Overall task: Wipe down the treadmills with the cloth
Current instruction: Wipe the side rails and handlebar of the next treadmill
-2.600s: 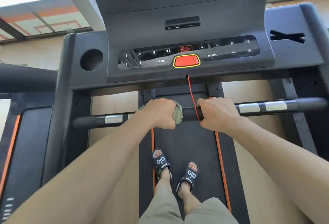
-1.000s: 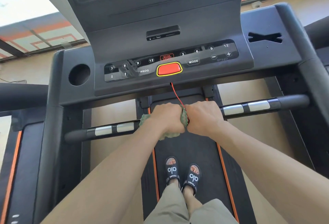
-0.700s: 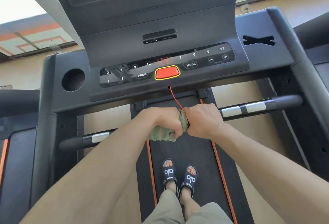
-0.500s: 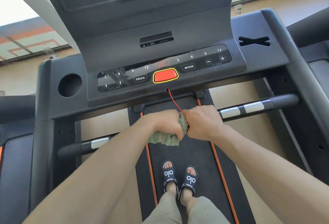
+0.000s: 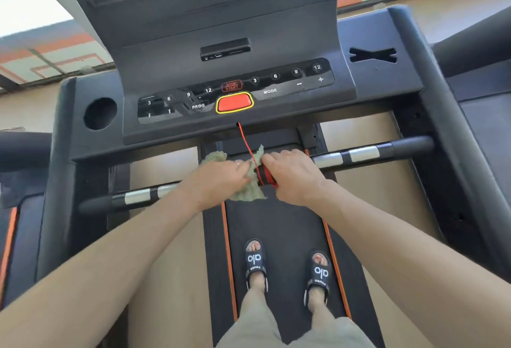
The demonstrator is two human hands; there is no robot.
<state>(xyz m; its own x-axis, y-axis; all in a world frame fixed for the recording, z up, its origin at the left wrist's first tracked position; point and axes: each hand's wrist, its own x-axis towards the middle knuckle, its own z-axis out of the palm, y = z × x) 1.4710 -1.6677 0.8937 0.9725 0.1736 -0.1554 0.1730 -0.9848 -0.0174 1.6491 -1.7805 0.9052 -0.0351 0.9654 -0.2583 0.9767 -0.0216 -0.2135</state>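
The green cloth lies draped over the middle of the treadmill's crossbar, just below the console. The left hand presses it onto the bar with fingers nearly straight, flattening rather than clutching. The right hand sits just beside it to the right, fingers curled over the bar where the red safety cord is wound (whether it grips the bar alone or the coiled cord too, I cannot tell).

To do this stretch well, the left hand probably ought to wrap the cloth fully round the bar and slide leftward toward the silver grip sensors, turning it so the underside gets cleaned. The cord hangs close to the cloth's right edge; snagging it risks tugging the key from the console.
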